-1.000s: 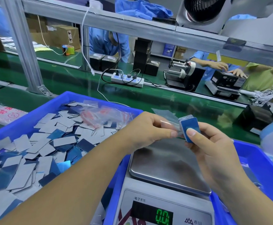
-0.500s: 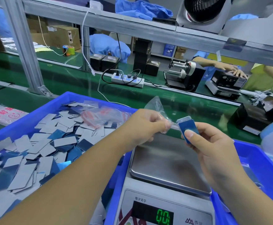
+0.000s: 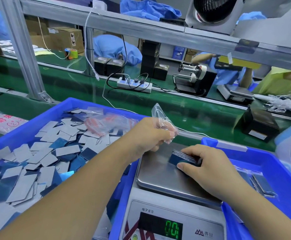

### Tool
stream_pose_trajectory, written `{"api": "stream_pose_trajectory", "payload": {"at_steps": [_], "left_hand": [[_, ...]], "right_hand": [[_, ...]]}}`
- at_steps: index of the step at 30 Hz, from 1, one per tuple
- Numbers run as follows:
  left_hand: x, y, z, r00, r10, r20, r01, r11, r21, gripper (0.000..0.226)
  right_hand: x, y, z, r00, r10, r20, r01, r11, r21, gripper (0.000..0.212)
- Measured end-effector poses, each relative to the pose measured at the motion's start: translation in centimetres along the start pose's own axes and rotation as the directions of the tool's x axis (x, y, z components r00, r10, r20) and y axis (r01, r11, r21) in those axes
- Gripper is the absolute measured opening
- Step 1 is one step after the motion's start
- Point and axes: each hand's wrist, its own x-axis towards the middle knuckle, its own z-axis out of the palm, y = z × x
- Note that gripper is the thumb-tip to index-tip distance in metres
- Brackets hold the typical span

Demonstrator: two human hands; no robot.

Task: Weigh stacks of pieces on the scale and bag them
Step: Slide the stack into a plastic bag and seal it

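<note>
Right hand (image 3: 209, 168) curls over a stack of pieces (image 3: 180, 157), thumb and fingers pinching its sides as it rests low on the steel scale (image 3: 160, 175) pan; readout near zero. Left hand (image 3: 151, 135) pinches a crumpled clear bag (image 3: 160, 116) just above the pan's far edge. The stack looks light, thin, stiff and glossy, likely to fan or slide, so best held by opposite edges, squared.

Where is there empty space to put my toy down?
The scale pan is bare left of the stack the right hand holds. The green belt is bare before the power strip. The left tray is crowded.
</note>
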Motion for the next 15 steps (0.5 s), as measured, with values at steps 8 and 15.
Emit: {"api": "stream_pose_trajectory", "payload": {"at_steps": [8,15], "left_hand": [[0.12,-0.02,-0.12,0.999,0.046,-0.027,-0.044,0.995,0.087,0.046],[-0.15,0.26,0.4,1.0,-0.006,-0.016,0.004,0.998,-0.069,0.031]], "right_hand": [[0.12,0.57,-0.32,0.99,0.069,-0.122,-0.03,0.954,0.297,0.016],[0.13,-0.02,-0.15,0.983,0.121,-0.142,-0.001,0.765,0.644,0.021]]}}
